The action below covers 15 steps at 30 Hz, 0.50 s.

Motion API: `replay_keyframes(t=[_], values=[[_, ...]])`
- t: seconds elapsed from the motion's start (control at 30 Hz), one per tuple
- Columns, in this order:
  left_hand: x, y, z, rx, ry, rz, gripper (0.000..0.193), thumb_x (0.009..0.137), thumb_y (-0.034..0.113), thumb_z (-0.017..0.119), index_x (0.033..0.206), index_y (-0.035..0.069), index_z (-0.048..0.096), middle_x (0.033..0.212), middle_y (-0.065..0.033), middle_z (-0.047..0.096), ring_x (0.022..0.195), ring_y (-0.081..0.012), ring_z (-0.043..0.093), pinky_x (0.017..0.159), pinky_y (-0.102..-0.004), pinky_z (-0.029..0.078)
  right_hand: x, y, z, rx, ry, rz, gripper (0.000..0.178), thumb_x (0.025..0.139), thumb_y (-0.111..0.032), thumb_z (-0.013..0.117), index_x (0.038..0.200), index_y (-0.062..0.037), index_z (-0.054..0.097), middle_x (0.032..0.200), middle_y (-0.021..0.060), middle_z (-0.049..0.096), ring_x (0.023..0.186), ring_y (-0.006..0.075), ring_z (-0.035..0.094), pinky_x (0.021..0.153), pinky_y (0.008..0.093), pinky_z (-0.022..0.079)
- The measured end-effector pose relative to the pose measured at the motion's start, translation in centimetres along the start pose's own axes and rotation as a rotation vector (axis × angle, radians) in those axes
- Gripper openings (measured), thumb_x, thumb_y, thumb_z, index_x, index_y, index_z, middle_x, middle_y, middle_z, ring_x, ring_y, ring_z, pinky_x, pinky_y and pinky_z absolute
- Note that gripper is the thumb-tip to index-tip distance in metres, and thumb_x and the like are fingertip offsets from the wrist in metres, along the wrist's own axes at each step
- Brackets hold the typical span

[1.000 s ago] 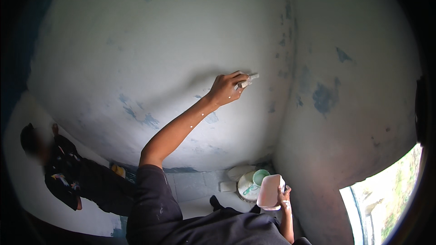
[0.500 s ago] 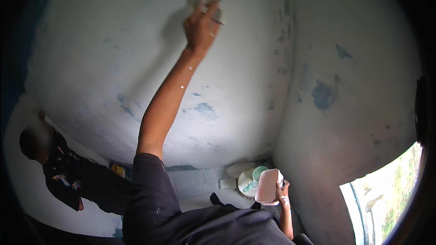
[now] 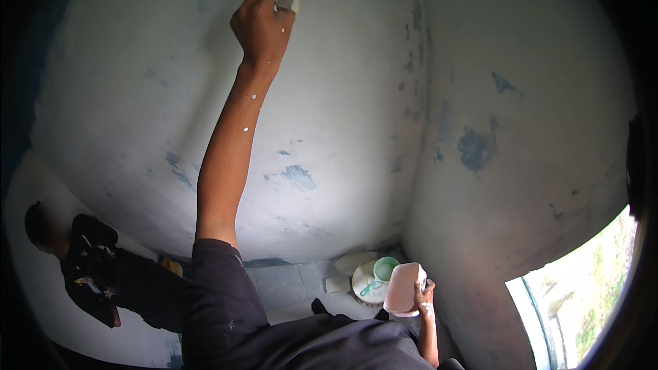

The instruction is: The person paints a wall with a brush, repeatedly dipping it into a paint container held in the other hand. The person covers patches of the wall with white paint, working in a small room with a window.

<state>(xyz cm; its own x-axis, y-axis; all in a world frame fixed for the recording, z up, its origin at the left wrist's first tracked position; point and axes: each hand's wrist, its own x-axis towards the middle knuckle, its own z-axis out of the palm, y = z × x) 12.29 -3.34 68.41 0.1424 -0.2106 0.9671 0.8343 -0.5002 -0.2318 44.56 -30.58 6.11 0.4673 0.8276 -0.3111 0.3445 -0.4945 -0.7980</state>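
Left hand [image 3: 264, 31] gripped tool [image 3: 286, 0] at 11 o'clock, right hand [image 3: 425, 296] tub [image 3: 402, 288] at 5; mostly white wall [image 3: 336, 96] had blue patches [image 3: 476, 149] left.

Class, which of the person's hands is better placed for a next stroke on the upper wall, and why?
Most likely the left hand: it is up at the upper wall, holding a pale object. The right hand is lower down, occupied with a pinkish container.
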Motion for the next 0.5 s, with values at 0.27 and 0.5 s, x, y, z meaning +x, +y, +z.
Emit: replay_keyframes(t=[0.27,0.5], values=[[-14.7,1.1,0.3,-0.056,-0.505,0.377,0.042,0.066,0.008,0.075,0.107,0.017,0.070,0.114,-0.0102,0.064,0.065,-0.0236,0.069,0.060,-0.0328,0.059,0.2,-0.4,-0.3,-0.027,0.028,-0.011,0.087,0.090,-0.060,0.056,0.142,0.0051,0.029,0.136,0.0374,0.044,0.128,0.0483,0.046,0.106,0.0486,0.039],[-27.8,9.0,-5.6,-0.499,-1.390,0.002,0.036,0.077,0.012,0.068,0.111,0.023,0.070,0.090,-0.0041,0.070,0.080,-0.0281,0.069,0.070,-0.0414,0.055,1.8,1.5,1.0,0.060,-0.001,-0.111,0.083,0.091,-0.057,0.056,0.142,0.0043,0.031,0.136,0.0353,0.046,0.126,0.0461,0.049,0.105,0.0473,0.040]])
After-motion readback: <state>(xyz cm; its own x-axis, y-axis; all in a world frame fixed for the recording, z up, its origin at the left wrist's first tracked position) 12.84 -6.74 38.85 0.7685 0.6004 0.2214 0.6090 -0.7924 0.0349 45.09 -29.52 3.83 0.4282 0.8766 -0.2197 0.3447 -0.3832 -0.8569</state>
